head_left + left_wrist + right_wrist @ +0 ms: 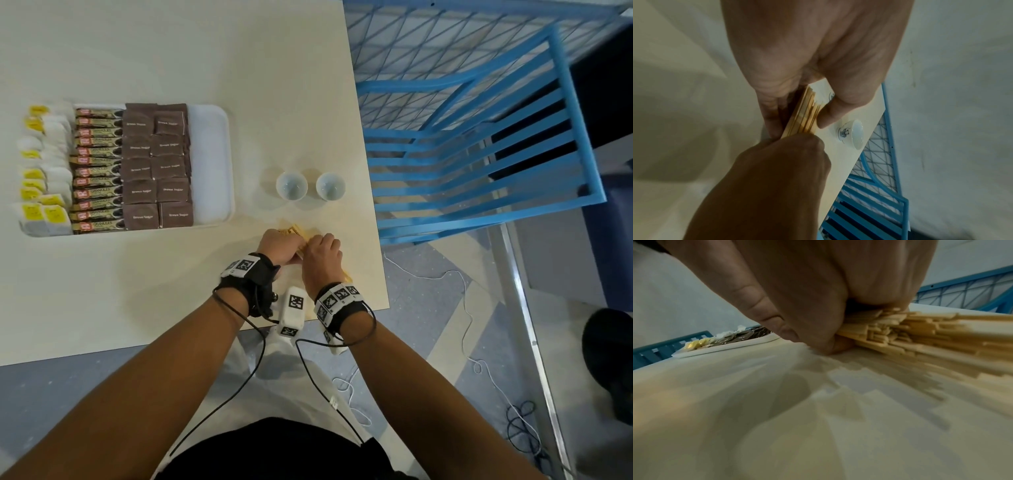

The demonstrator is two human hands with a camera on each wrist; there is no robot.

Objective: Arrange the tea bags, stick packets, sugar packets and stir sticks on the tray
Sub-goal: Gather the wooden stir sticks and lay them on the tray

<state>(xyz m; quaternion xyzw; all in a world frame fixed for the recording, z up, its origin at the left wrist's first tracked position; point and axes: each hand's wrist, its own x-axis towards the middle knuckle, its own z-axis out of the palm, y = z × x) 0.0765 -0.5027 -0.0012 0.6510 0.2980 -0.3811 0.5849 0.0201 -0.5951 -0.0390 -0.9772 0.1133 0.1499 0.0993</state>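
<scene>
A bundle of wooden stir sticks (297,231) (803,116) (910,337) lies near the table's front right, held by both hands. My left hand (279,245) (797,113) pinches one end between thumb and fingers. My right hand (322,255) (818,331) curls round the other part of the bundle, low on the table. The white tray (212,161) (725,348) at the left holds tea bags (48,164), a column of stick packets (97,171) and brown sugar packets (156,168). Its right strip is bare.
Two small white cups (292,185) (330,185) stand on the table just beyond my hands; one cup (853,134) shows in the left wrist view. A blue slatted chair (479,154) stands past the table's right edge (373,205). Cables lie on the floor.
</scene>
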